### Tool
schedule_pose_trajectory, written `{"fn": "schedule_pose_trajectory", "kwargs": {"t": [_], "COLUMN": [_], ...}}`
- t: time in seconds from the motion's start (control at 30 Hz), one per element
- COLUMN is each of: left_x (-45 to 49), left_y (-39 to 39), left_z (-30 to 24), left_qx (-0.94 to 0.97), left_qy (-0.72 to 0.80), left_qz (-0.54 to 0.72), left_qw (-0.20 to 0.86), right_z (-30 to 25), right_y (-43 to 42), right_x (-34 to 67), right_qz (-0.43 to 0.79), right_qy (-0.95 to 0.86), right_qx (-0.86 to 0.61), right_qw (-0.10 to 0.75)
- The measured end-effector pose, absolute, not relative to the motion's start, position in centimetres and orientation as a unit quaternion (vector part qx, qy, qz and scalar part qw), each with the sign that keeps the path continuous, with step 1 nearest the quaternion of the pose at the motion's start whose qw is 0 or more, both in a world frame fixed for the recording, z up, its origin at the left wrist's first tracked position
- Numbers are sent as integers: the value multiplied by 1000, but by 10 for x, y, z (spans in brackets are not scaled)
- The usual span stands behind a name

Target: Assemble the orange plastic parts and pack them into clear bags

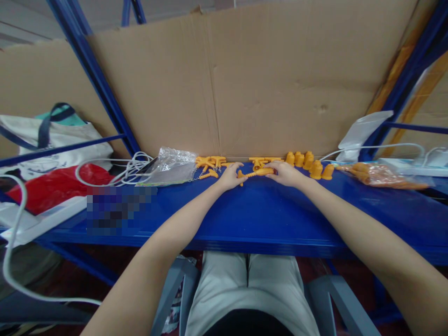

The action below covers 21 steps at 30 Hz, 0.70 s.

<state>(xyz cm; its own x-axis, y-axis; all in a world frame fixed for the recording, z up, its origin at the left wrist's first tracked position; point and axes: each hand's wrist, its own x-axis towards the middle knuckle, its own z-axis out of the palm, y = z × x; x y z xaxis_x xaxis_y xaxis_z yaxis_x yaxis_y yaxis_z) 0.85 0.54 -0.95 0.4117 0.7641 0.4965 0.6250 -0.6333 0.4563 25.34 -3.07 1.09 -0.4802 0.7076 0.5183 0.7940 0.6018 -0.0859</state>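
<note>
Both my hands rest on the blue shelf (266,210) near its back edge. My left hand (231,176) pinches the threaded end of an orange plastic screw piece (257,173). The thicker end of that piece sits in the closed fingers of my right hand (285,172). Loose orange screw parts (209,164) lie just left of my left hand. More orange T-shaped parts (261,161) lie behind my hands. A row of orange caps (310,164) stands to the right of my right hand.
A cardboard sheet (245,79) closes the back of the shelf. A clear plastic bag (171,165) and white cables (115,170) lie at left, with a red bag (52,186) and a tote bag (52,135). A bag of orange parts (378,175) lies at right.
</note>
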Motion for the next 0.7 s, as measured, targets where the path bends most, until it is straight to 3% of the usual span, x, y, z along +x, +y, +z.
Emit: {"fn": "schedule_pose_trajectory", "kwargs": {"t": [0.23,0.4,0.5,0.7], "left_x": [13,10,8,8], "left_y": [1,-1,0,6], "left_z": [-9,-4,-3,-5], "left_qx": [784,830,838,830], "left_qy": [485,428,413,433], "left_qz": [326,353,357,350], "left_qw": [211,59,-13,7], "right_z": [11,6,-1,-6], "right_y": [-32,-31,-26,-20], "right_x": [251,248,245,243], "right_qz": [-102,-55,38,314], "right_qy": [-857,-841,-802,-699], "right_qx": [-426,-447,-479,-486], "right_qw": [272,301,355,420]}}
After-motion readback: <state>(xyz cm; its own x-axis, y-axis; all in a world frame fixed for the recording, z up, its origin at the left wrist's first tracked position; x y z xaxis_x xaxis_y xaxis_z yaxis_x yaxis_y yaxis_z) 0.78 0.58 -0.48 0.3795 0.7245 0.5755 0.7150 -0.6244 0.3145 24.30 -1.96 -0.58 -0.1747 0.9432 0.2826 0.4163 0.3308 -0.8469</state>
